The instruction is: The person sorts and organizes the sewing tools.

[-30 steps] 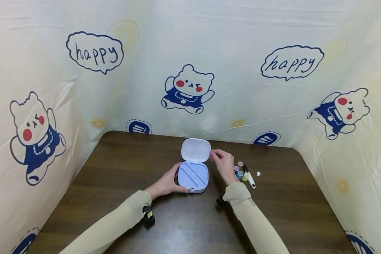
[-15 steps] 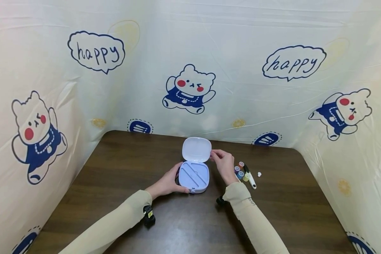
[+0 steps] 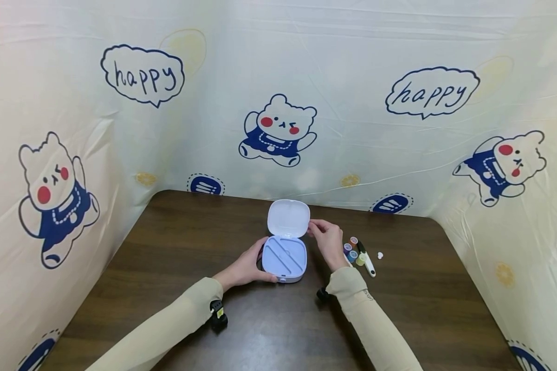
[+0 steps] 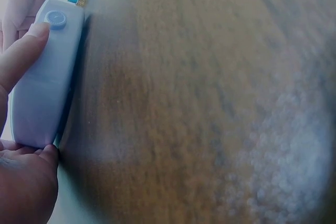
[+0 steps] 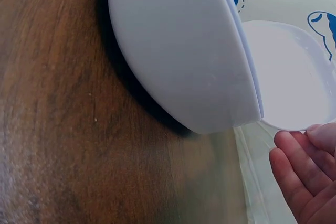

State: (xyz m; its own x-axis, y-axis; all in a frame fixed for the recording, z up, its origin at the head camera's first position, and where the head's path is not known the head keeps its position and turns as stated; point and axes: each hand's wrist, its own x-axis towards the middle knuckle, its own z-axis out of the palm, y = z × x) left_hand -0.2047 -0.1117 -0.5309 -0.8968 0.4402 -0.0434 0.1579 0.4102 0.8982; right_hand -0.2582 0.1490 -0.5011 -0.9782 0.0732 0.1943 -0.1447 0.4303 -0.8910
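While the pale blue box (image 3: 284, 257) is gripped on the bench (image 3: 190, 219) by the left grip (image 3: 246, 266), curled round its eight o'clock side with the thumb beside the six o'clock latch (image 4: 56, 19), its open lid (image 3: 289, 218) is pinched near the lid's four o'clock by the right grip (image 3: 328, 243). If the lid were forced back too far, the twelve o'clock hinge (image 3: 284, 236) could be strained; were the left grip loosened, the box might be twisted. At the box's three o'clock, coloured spools (image 3: 352, 255) and a black-and-white tool (image 3: 369, 266) could be scattered by a careless sweep of the right sleeve (image 3: 346, 281).
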